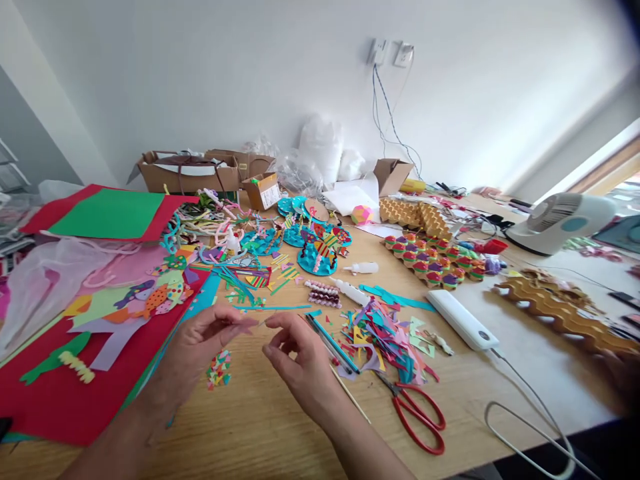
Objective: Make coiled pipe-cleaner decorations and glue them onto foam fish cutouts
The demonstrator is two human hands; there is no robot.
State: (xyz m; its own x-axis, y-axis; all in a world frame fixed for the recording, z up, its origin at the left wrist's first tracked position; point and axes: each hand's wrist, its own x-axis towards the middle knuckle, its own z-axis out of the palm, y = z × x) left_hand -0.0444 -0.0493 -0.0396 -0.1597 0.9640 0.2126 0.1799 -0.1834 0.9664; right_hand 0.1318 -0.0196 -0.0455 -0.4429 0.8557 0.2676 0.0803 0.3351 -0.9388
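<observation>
Wood tbl (250, 427), L hand (201, 339) pinching pink paper (246, 326), R hand (306, 360) opp., curled, thumb & index apart

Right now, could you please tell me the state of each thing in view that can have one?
Left hand, pinching a pink paper piece
Right hand, thumb and index finger apart
Red-handled scissors, lying flat, blade opening unclear
White squeeze bottle, lying on its side
White rectangular device, cable attached
Desk fan, running or not unclear
Small cardboard box, open
</observation>
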